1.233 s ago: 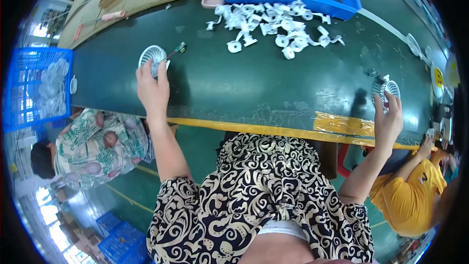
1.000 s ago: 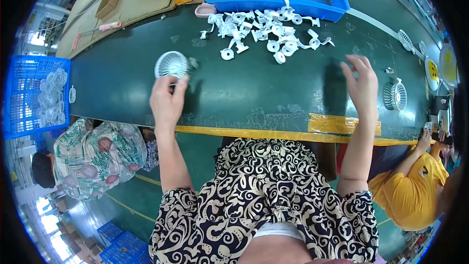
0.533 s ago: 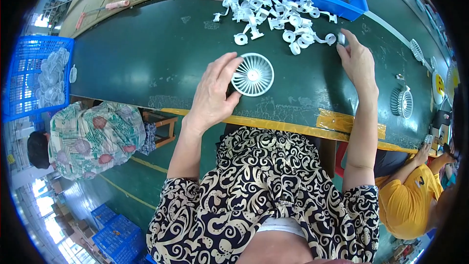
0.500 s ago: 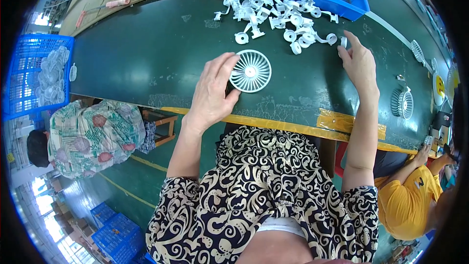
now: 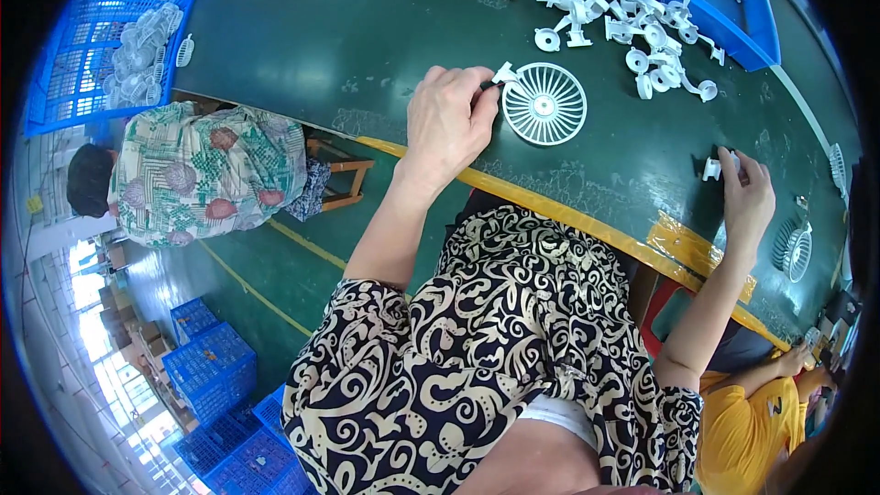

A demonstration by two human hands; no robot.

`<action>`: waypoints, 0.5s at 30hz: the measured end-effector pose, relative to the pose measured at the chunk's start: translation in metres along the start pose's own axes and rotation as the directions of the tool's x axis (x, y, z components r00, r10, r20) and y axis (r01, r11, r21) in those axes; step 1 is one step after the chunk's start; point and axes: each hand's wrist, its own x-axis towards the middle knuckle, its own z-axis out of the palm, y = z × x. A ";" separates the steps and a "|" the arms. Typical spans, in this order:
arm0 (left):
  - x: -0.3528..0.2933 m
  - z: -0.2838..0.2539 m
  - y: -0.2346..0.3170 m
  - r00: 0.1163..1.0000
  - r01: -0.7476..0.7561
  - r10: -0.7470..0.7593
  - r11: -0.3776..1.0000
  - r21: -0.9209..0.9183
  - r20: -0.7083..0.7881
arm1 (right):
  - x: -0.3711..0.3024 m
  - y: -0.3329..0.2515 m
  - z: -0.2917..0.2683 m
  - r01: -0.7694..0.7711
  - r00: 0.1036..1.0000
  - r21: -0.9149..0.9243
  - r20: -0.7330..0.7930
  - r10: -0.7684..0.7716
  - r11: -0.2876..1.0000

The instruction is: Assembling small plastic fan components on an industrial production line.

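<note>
A round white fan grille point(image 5: 544, 104) with spokes from a central hub lies on the green table in front of me. My left hand point(image 5: 449, 124) is closed at its left edge, fingers beside a small white bracket point(image 5: 504, 76) at the rim; whether bracket and grille are joined, I cannot tell. Over to the right, my right hand point(image 5: 748, 191) pinches a small white plastic piece point(image 5: 712, 169) just above the table, partly covered by the fingers. Beyond the grille spreads a loose heap of white plastic brackets with ring ends point(image 5: 655, 35).
A blue tray point(image 5: 763, 41) with more white brackets stands at the far right. A blue basket point(image 5: 53, 96) of white grilles sits at the left. Another grille point(image 5: 797, 252) rests right of my right hand. Yellow tape point(image 5: 587, 222) edges the table. Co-workers sit on both sides.
My right hand has left the bracket heap and come nearer with a small white piece. The bracket by my left fingers now shows. My view has turned, shifting the scene.
</note>
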 end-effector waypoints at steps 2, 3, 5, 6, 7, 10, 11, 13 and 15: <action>0.002 -0.003 0.002 1.000 -0.020 0.020 1.000 -0.003 -0.015 | -0.010 0.018 0.011 0.024 0.999 0.028 -0.042 -0.022 0.999; 0.002 -0.004 0.002 0.999 -0.038 0.038 0.999 -0.002 -0.034 | -0.014 0.024 0.015 0.082 0.991 0.034 -0.110 -0.077 0.996; 0.002 -0.008 0.002 1.000 -0.025 0.026 0.998 -0.060 0.010 | -0.020 0.034 0.017 0.176 0.971 0.047 -0.172 -0.165 0.983; 0.003 -0.010 0.002 0.999 -0.007 0.013 0.994 -0.111 0.053 | -0.023 0.034 0.016 0.167 0.973 0.044 -0.169 -0.157 0.985; 0.002 -0.012 0.006 0.996 0.004 0.007 0.992 -0.127 0.089 | -0.025 0.032 0.014 0.208 0.962 0.033 -0.189 -0.198 0.978; -0.003 -0.015 0.010 0.977 0.094 -0.046 0.968 -0.231 0.206 | -0.029 0.021 0.003 0.150 0.983 0.009 -0.109 -0.148 0.989; -0.003 -0.013 0.014 0.976 0.085 -0.030 0.966 -0.244 0.218 | -0.032 0.019 -0.007 0.044 0.999 -0.030 -0.020 -0.044 0.999; -0.003 -0.009 0.021 0.967 0.089 -0.015 0.955 -0.282 0.253 | -0.036 0.018 -0.016 -0.001 1.000 -0.016 -0.010 0.000 1.000; -0.008 -0.009 0.025 0.959 0.126 -0.037 0.944 -0.304 0.282 | -0.036 0.016 -0.009 0.031 0.999 0.072 0.016 -0.033 0.997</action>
